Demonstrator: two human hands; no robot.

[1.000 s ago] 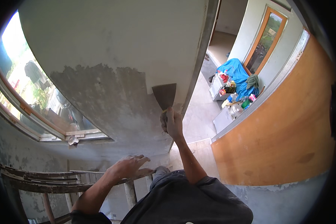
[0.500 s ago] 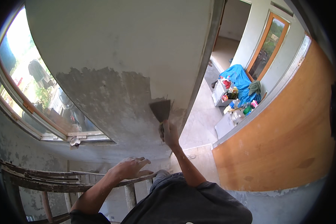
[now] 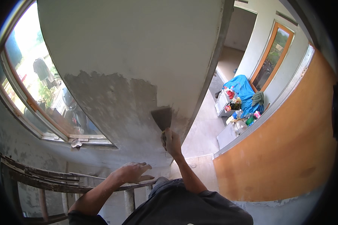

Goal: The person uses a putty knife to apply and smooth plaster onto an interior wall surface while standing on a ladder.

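Note:
My right hand [image 3: 171,142] is wrapped round the handle of a wide-bladed scraper [image 3: 162,117], which points up. The blade lies against or very close to the wall [image 3: 135,41], by the stepped lower edge of its pale coat. Below that edge spreads a rough grey patch [image 3: 109,97] with lighter blotches. My left hand [image 3: 133,173] is open, its fingers stretched out with nothing in them. It hovers over or rests on the rail of a wooden ladder [image 3: 37,181]; I cannot tell whether it touches.
A window [image 3: 56,108] is at the left, a small pale piece [image 3: 76,143] on its sill. To the right, past the wall's edge, a blue tarp [image 3: 238,88] lies by white boxes [image 3: 226,135] with mixed goods. A curved orange-brown wooden panel [image 3: 274,150] fills the right side.
The whole view has shifted a little, so the wall sits lower and further right. Against the wall, the scraper has moved slightly left. My left hand keeps its pose by the rail.

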